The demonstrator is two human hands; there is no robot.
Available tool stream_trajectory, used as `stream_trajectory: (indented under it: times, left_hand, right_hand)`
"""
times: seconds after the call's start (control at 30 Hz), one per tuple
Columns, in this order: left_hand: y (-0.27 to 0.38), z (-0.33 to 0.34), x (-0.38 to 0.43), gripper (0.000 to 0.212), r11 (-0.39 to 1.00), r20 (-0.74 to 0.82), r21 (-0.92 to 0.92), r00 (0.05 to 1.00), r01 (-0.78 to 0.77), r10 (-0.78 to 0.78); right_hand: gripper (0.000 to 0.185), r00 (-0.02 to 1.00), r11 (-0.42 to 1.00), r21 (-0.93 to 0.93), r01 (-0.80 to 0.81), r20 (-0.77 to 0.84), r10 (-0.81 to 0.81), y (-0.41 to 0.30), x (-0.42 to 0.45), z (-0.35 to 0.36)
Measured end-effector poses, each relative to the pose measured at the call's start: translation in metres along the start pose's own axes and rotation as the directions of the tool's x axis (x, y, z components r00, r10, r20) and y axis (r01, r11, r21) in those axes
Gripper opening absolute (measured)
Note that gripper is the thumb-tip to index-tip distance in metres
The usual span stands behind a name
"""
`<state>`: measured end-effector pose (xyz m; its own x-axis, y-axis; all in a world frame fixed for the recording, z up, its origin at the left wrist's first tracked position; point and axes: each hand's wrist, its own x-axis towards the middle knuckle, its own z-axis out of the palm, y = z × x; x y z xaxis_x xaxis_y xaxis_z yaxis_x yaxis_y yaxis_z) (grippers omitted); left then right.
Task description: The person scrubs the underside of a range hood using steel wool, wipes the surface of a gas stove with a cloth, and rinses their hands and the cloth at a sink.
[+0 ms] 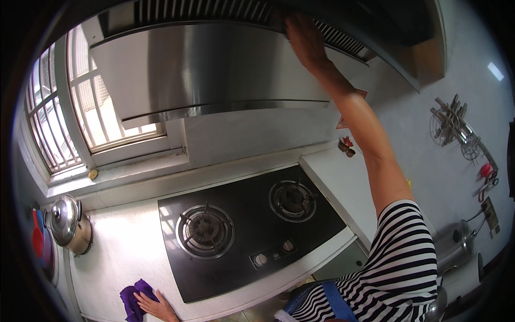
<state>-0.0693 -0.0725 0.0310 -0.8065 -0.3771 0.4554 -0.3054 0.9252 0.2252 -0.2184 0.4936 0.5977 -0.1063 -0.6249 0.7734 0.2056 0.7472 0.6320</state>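
My left hand point(156, 306) lies on a purple cloth point(136, 296) on the white countertop point(120, 257). Its fingers are stretched out over the cloth, and the thumb stands apart. High above the stove, my right hand point(303, 38) reaches up to the slatted vent point(201, 10) of a stainless steel range hood point(217, 68). The fingertips fade into the shadow there, so whether they hold anything is hidden. Below the hood sits a black glass gas cooktop point(249, 233) with a left burner point(205, 230), a right burner point(293, 200) and two control knobs point(260, 259).
A lidded steel pot point(70, 229) stands at the left, beside red and blue plastic ware point(38, 237). Behind the counter is a barred window point(96, 96). Utensils point(452, 120) hang on the right wall, above a metal kettle point(454, 245). A raised white ledge point(338, 185) borders the cooktop.
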Motion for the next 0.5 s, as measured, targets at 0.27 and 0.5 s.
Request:
stream_trajectory:
  times: [0.27,0.5]
  left_hand:
    - [0.004,-0.004,0.002,0.059,0.998,-0.073,-0.002,0.995,-0.061,0.061]
    - [0.022,-0.003,0.004,0.066,0.996,-0.081,-0.055,0.994,-0.076,0.072]
  right_hand:
    - [0.015,0.932,0.914,-0.325,-0.243,0.182,0.313,0.167,-0.144,-0.006]
    - [0.011,0.857,0.803,-0.418,-0.424,0.101,0.505,0.255,-0.193,-0.018]
